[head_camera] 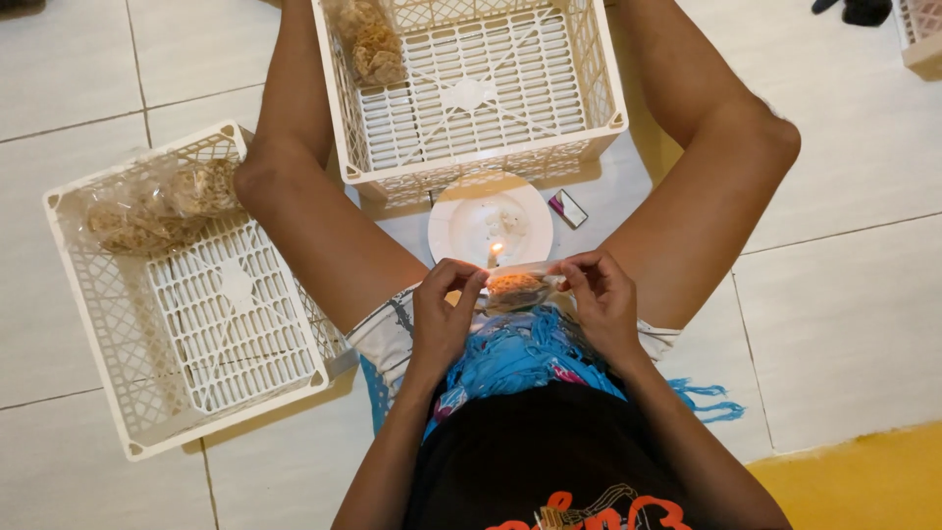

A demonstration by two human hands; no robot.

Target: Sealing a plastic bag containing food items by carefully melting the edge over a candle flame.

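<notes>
In the head view, at the centre of the frame, both hands held one small clear packet (515,288) of orange-brown snacks. The left hand (444,316) pinched its left end, fingers clenched on the plastic; the right hand (601,299) pinched its right end in a like grip. The packet stretched between the two grips, just below a lit candle (496,254) that stood on a white plate (461,221). A small lighter (568,208) lay right of the plate. One white basket (589,69) stood at the top centre, another basket (88,294) at the left, each with filled bags (162,206) in a corner.
</notes>
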